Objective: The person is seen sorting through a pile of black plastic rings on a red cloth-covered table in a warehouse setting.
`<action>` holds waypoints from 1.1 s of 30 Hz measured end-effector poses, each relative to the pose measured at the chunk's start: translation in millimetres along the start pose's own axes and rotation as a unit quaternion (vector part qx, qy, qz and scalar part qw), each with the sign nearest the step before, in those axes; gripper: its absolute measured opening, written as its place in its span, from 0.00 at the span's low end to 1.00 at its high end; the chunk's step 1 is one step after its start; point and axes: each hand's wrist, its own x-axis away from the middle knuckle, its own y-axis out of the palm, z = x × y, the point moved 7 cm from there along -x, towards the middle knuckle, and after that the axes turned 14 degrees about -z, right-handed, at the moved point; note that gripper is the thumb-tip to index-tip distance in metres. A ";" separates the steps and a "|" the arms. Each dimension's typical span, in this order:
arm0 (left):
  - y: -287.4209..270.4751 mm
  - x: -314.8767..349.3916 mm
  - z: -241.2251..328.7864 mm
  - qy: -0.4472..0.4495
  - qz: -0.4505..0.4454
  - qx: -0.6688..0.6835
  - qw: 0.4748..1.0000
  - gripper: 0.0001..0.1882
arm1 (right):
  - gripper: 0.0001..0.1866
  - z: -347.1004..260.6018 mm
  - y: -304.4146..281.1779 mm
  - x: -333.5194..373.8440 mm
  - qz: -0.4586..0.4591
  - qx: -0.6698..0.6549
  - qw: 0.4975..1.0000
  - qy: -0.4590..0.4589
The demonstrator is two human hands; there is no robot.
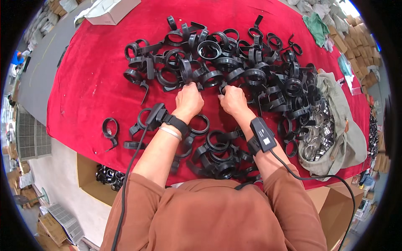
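At centre, we see the left hand (189, 101) and right hand (234, 100) curled at black handled rings (226, 63), heaped upper centre on red cloth (90, 83), probably for easy reach, though whether either hand grips one, we cannot tell.

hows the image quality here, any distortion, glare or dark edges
Head view: fisheye distortion bows the edges of the red cloth; head view: black fills the corners; head view: small highlights glint on the black rings and metal rings.
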 end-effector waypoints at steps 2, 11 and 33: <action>-8.9 3.4 -5.2 -0.016 0.044 0.079 0.996 0.17 | 0.22 0.8 -0.9 3.6 -0.022 0.016 1.000 0.013; -13.4 59.3 7.7 0.212 0.140 0.255 0.933 0.26 | 0.07 34.8 11.2 67.6 -0.054 -0.393 0.917 -0.041; -15.1 112.4 10.6 0.277 -0.118 0.090 0.949 0.29 | 0.14 9.8 -39.2 130.4 -0.207 -0.075 0.939 -0.265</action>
